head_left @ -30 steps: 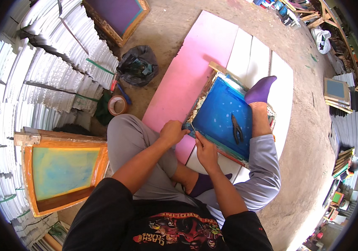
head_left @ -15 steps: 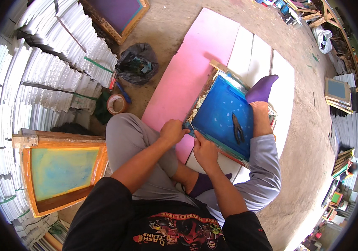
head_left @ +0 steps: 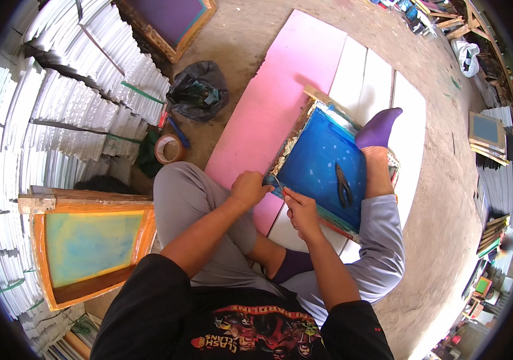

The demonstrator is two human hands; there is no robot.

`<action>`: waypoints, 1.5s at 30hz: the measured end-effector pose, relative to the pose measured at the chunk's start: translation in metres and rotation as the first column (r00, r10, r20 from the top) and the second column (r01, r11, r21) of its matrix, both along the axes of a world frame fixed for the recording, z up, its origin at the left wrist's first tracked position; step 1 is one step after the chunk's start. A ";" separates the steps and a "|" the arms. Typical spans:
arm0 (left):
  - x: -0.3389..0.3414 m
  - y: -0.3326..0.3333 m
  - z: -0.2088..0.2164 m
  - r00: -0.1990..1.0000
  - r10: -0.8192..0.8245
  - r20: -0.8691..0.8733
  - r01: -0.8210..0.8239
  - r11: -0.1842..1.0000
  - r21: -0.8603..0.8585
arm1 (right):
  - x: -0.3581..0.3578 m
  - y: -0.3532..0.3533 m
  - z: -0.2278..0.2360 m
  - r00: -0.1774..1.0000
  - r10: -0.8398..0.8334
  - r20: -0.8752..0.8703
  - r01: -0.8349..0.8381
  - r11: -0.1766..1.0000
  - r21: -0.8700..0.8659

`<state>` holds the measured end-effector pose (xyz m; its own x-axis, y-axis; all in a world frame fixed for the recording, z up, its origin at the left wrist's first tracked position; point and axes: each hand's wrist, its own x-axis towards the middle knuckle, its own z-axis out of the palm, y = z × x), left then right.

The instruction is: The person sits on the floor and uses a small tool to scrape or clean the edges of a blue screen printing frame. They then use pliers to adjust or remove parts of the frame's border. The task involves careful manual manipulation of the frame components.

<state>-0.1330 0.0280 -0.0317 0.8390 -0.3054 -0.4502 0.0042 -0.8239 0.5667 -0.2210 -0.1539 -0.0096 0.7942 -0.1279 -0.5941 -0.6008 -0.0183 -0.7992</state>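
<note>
A screen-printing frame [head_left: 354, 220] with blue mesh [head_left: 310, 150] lies tilted in front of me, its wooden edges crusted with paint and old glue. My left hand [head_left: 250, 189] is closed at its near-left corner, fingertips on the wood. In my right hand [head_left: 301, 210] is a slim metal tool [head_left: 278, 182], its kind unclear; its tip meets that same corner. Dark-handled pliers [head_left: 343, 185] rest on the mesh. My purple-socked foot [head_left: 378, 128] lies against the frame's far right side.
Under the frame are a pink board [head_left: 286, 84] and white boards [head_left: 409, 120]. To my left stand an orange-edged screen [head_left: 94, 246], a tape roll [head_left: 168, 148], a black plastic bag [head_left: 198, 90] and tall paper stacks [head_left: 64, 102]. Another screen [head_left: 172, 24] leans at the far left.
My right hand has shifted slightly right and down and turned, with more of the metal tool now showing. My left hand stays at the corner.
</note>
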 end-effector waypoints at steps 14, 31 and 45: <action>0.003 0.001 0.011 0.998 0.055 -0.002 -0.055 0.997 -0.058 | -0.011 -0.009 -0.003 0.877 0.430 0.214 -0.116 0.622 -0.774; -0.008 -0.002 0.003 0.984 0.180 -0.018 -0.180 0.967 -0.183 | 0.016 -0.036 0.022 0.739 0.670 0.074 -0.257 0.381 -0.888; -0.006 -0.004 0.005 0.988 0.150 0.019 -0.146 0.979 -0.141 | 0.026 -0.039 0.032 0.676 0.737 -0.024 -0.330 0.273 -0.904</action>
<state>-0.1388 0.0245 -0.0263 0.8922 -0.2345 -0.3861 0.1018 -0.7284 0.6775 -0.1946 -0.1931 0.0229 0.9706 0.1823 -0.1574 0.1267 -0.9422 -0.3101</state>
